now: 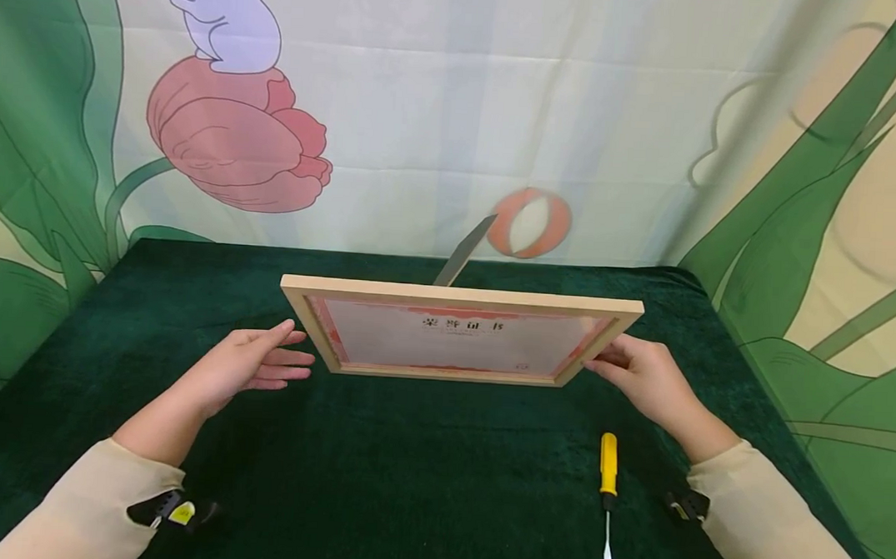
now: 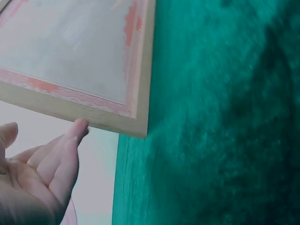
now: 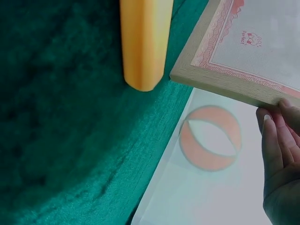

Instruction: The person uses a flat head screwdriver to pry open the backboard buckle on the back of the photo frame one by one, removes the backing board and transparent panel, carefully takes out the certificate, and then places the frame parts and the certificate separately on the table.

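A light wooden picture frame (image 1: 462, 294) holding a red-bordered certificate (image 1: 452, 346) stands tilted in the middle of the head view. From behind its top bar a grey support leg (image 1: 466, 251) sticks up at a slant. My right hand (image 1: 639, 375) pinches the right side of the frame between thumb and fingers, as the right wrist view also shows. At the opposite side is my left hand (image 1: 260, 361), fingers extended and thumb raised. In the left wrist view its fingertips (image 2: 80, 125) are right at the wooden edge.
On the dark green cloth (image 1: 409, 478), a screwdriver (image 1: 608, 466) with a yellow handle lies near my right forearm, tip toward me. A printed curtain (image 1: 394, 144) with plants and a flower hangs behind and at both sides.
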Demonstrator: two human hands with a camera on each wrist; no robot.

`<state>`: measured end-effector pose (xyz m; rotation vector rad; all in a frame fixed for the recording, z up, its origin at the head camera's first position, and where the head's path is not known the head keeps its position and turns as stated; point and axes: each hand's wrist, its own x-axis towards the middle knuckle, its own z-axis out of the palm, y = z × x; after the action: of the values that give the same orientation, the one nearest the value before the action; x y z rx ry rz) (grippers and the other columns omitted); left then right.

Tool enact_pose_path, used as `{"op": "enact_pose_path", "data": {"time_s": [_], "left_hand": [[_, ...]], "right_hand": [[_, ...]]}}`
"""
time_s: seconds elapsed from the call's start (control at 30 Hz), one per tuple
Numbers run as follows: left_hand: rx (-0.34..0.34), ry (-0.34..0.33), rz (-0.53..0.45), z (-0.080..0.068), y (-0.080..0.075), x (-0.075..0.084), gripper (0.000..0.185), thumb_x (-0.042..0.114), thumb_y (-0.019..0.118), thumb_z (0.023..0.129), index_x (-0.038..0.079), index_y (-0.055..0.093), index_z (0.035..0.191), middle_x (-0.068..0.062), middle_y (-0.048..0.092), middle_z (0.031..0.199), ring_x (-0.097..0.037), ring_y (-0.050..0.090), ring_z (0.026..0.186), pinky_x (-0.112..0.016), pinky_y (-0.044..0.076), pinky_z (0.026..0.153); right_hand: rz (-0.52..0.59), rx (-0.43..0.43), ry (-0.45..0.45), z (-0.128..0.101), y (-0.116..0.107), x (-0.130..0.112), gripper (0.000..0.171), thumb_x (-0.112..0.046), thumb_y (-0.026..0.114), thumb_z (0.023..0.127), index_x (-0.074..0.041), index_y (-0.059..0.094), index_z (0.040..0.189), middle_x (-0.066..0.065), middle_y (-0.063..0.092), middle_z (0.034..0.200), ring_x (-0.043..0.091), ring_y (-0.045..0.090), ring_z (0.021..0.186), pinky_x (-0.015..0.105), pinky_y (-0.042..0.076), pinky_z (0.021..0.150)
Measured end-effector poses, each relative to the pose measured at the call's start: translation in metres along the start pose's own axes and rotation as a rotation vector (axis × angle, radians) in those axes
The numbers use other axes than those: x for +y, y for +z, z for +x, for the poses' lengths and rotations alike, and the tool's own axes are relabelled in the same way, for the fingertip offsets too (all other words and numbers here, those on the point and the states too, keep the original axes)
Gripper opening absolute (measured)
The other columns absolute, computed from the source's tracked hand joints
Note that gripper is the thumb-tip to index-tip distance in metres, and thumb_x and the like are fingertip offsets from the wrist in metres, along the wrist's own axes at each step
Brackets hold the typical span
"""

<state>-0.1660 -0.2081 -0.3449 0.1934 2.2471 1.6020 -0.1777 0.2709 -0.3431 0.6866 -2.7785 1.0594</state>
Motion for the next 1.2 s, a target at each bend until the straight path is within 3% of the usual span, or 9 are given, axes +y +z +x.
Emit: {"op": "enact_pose_path", "data": {"time_s": [0.17, 0.4, 0.67, 0.93, 1.1, 1.2], "left_hand": [[-0.111, -0.074, -0.168, -0.001, -0.001, 0.002, 0.069, 0.052, 0.029, 0.086, -0.001, 0.027, 0.130, -0.021, 0.045, 0.120, -0.026, 0.053, 0.098, -0.037, 0.040, 0.081], [-0.128, -0.105, -0.190, 0.002, 0.002, 0.006, 0.070, 0.054, 0.030, 0.085, 0.000, 0.030, 0.129, -0.019, 0.049, 0.115, -0.026, 0.053, 0.097, -0.036, 0.042, 0.079], [-0.125, -0.089, -0.168, 0.005, 0.011, 0.006, 0.064, 0.052, 0.031, 0.086, 0.001, 0.037, 0.125, -0.018, 0.048, 0.117, -0.025, 0.052, 0.099, -0.038, 0.041, 0.081], [-0.135, -0.039, -0.192, 0.002, 0.014, 0.000, 0.058, 0.048, 0.034, 0.087, 0.003, 0.042, 0.122, -0.018, 0.047, 0.118, -0.025, 0.048, 0.104, -0.039, 0.039, 0.083], [-0.166, -0.002, -0.220, 0.001, 0.016, -0.002, 0.057, 0.045, 0.034, 0.088, 0.000, 0.040, 0.123, -0.019, 0.045, 0.119, -0.027, 0.046, 0.106, -0.039, 0.039, 0.084], [-0.180, -0.008, -0.236, 0.000, 0.018, -0.002, 0.060, 0.045, 0.035, 0.087, -0.002, 0.035, 0.125, -0.019, 0.045, 0.120, -0.025, 0.046, 0.106, -0.037, 0.039, 0.084]], "right_hand": [[-0.016, -0.001, 0.002, -0.002, 0.000, 0.001, 0.032, -0.021, 0.057, 0.080, -0.018, 0.053, 0.112, -0.003, 0.060, 0.101, 0.006, 0.057, 0.081, 0.024, 0.047, 0.067], [-0.020, -0.005, -0.004, -0.006, 0.002, -0.001, 0.034, -0.016, 0.059, 0.079, -0.013, 0.053, 0.111, 0.003, 0.059, 0.101, 0.011, 0.058, 0.081, 0.026, 0.048, 0.066], [-0.024, 0.001, -0.008, -0.009, 0.002, -0.003, 0.034, -0.014, 0.061, 0.077, -0.010, 0.053, 0.110, 0.007, 0.057, 0.104, 0.014, 0.058, 0.082, 0.027, 0.048, 0.066], [-0.029, 0.013, 0.048, -0.016, 0.001, -0.007, 0.034, -0.015, 0.062, 0.077, -0.012, 0.055, 0.110, 0.006, 0.057, 0.103, 0.012, 0.057, 0.078, 0.025, 0.048, 0.062], [-0.018, 0.033, 0.064, -0.017, 0.002, -0.007, 0.025, -0.013, 0.062, 0.076, -0.010, 0.058, 0.101, 0.006, 0.060, 0.094, 0.013, 0.056, 0.068, 0.024, 0.048, 0.055], [-0.034, 0.067, 0.014, -0.017, 0.002, -0.007, 0.018, -0.010, 0.064, 0.075, -0.014, 0.061, 0.092, 0.000, 0.060, 0.083, 0.012, 0.052, 0.063, 0.023, 0.046, 0.052]]}}
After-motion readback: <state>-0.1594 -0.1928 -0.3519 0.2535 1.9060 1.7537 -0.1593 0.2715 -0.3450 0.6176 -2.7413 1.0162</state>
